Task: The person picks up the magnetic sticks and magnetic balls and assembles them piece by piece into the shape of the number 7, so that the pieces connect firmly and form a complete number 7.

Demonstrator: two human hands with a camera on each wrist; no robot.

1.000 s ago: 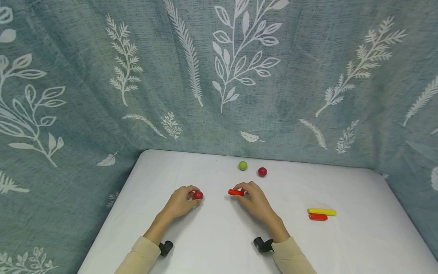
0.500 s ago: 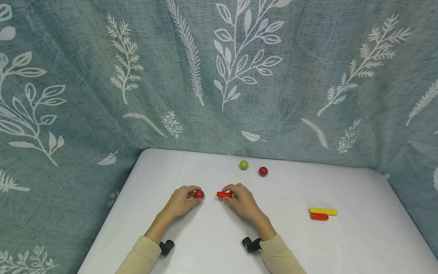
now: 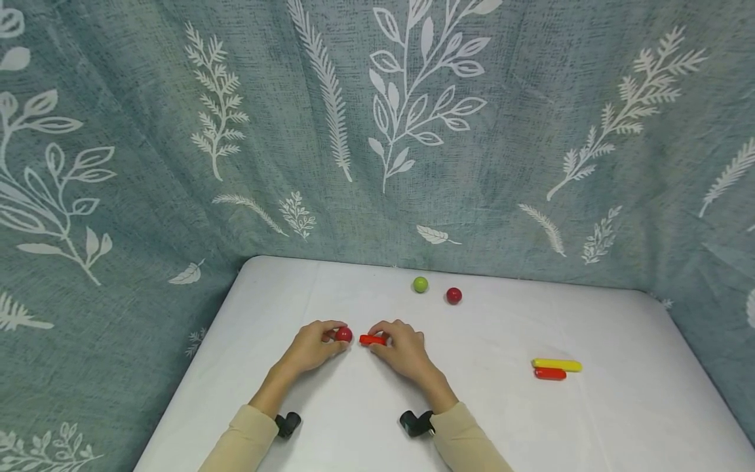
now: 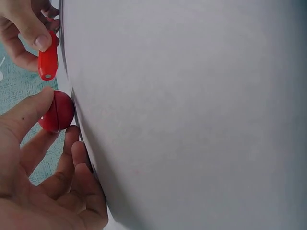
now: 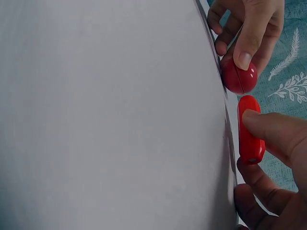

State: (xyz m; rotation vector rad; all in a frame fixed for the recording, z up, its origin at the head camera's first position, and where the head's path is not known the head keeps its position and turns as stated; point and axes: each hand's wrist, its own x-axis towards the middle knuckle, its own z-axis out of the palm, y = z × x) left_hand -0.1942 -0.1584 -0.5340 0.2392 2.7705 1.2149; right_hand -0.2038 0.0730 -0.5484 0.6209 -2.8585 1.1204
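My left hand [image 3: 312, 347] pinches a glossy red ball [image 3: 344, 335] between thumb and fingers, low over the white table. A dark seam line runs around the ball in the left wrist view [image 4: 57, 112]. To its right, my right hand [image 3: 404, 351] pinches a short red stick [image 3: 373, 339] with rounded edges. The stick's left end points at the ball, and a narrow gap shows between them in the head view. A small hole is visible at the end of the stick [image 4: 47, 72] in the left wrist view.
Toward the back of the white table [image 3: 472, 406] lie a green ball [image 3: 420, 284] and a second red ball [image 3: 453, 295]. On the right, a longer yellow stick [image 3: 557, 365] lies beside another red stick [image 3: 550, 374]. A patterned blue-green cloth [image 3: 377, 216] hangs behind the table.
My right hand has moved left with the red stick, bringing it close to the red ball. The left hand and its ball have stayed nearly still.
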